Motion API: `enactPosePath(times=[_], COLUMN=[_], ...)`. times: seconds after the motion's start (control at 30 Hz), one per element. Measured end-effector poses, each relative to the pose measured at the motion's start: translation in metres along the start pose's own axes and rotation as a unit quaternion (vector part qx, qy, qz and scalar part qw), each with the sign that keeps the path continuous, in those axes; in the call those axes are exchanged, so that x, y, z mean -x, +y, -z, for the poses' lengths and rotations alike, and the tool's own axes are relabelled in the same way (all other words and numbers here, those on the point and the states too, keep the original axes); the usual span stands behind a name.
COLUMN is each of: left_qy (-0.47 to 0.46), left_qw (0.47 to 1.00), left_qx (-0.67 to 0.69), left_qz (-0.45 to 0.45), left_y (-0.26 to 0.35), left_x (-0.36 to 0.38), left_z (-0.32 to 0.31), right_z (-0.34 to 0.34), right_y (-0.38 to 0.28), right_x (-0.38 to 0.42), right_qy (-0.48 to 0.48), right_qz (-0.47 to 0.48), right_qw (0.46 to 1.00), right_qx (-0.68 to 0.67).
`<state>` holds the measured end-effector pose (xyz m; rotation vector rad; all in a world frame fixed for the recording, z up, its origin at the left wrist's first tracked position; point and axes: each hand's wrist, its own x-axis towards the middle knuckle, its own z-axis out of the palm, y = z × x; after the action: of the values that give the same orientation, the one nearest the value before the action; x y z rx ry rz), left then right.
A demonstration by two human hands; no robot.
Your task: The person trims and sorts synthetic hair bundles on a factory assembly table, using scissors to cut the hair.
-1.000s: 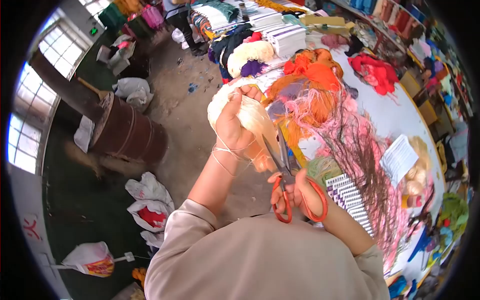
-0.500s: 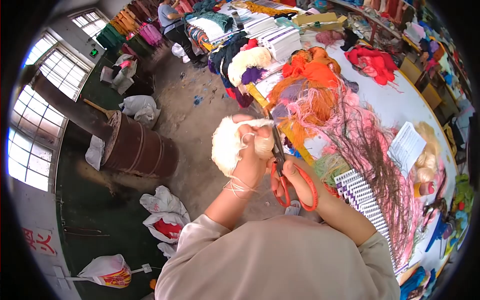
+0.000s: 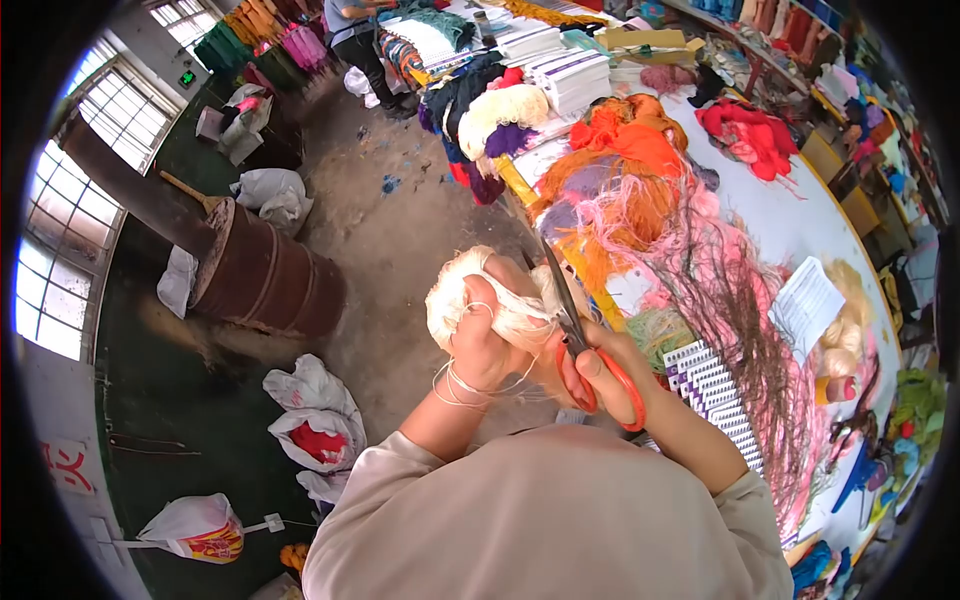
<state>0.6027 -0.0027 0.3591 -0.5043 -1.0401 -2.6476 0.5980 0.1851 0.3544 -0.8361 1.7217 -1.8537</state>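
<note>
In the head view, my left hand (image 3: 482, 345) is closed around a bundle of cream yarn (image 3: 458, 292), and loose strands loop down round the wrist. My right hand (image 3: 607, 365) grips a pair of scissors (image 3: 630, 390) with red-orange handles, thumb at one loop. Their dark blades point up and away, passing right beside the yarn's right side. A part of the cream yarn reaches across from the left hand toward the right fingers.
To the right, a long table (image 3: 822, 212) carries heaps of orange yarn (image 3: 625, 140), pink yarn and a paper sheet (image 3: 806, 305). A rusty drum (image 3: 270, 275) with a stovepipe stands left. White bags (image 3: 318, 425) lie on the floor. Another person (image 3: 352, 35) stands at the far end.
Both hands have come slightly lower. The cream yarn is now spread more between them, and the scissors have shifted a little to the right. The far person's arm has lowered.
</note>
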Motion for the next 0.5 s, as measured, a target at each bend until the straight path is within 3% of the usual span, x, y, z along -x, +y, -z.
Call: enactPosePath(times=[0.07,0.13,0.17,0.2,0.23,0.27,0.33,0.37,0.4,0.43,0.5], left_qy=[-0.013,0.193,0.105,0.183,0.124,0.066,0.082,0.134,0.062,0.089,0.144], left_qw=[0.998,0.978,0.993,0.981,0.974,0.992,0.987,0.978,0.997,0.995,0.984], left_qx=[0.060,0.033,0.008,-0.001,0.123,0.041,0.111,0.095,-0.037,-0.030,-0.001], left_qz=[-0.003,0.078,0.047,0.066,0.144,0.099,0.082,0.126,0.002,0.044,0.104], left_y=[-0.002,-0.003,-0.019,-0.017,-0.017,-0.021,-0.036,-0.038,-0.038,-0.030,-0.014], left_x=[0.004,0.007,0.010,0.011,0.015,0.017,0.024,0.028,0.023,0.016,0.008], left_z=[0.000,-0.006,0.021,0.002,0.007,0.003,0.016,0.030,0.034,0.029,0.013], right_z=[-0.001,-0.004,-0.003,-0.002,-0.003,-0.003,-0.005,-0.002,0.000,-0.001,-0.007], right_y=[0.002,0.006,0.016,0.014,0.016,0.017,0.004,0.014,0.030,0.040,0.014], right_x=[0.005,0.015,0.017,0.016,0.014,0.011,0.014,0.017,0.022,0.027,0.027], right_qy=[-0.012,-0.005,-0.001,-0.003,-0.005,-0.008,-0.009,-0.011,-0.033,-0.043,-0.001], right_qz=[-0.067,-0.099,-0.070,-0.046,-0.019,-0.022,-0.046,-0.061,-0.120,-0.159,-0.153], right_qw=[0.997,0.990,0.991,0.994,0.993,0.992,0.992,0.992,0.971,0.939,0.960], right_qx=[-0.032,-0.097,-0.113,-0.097,-0.113,-0.123,-0.119,-0.106,-0.203,-0.302,-0.234])
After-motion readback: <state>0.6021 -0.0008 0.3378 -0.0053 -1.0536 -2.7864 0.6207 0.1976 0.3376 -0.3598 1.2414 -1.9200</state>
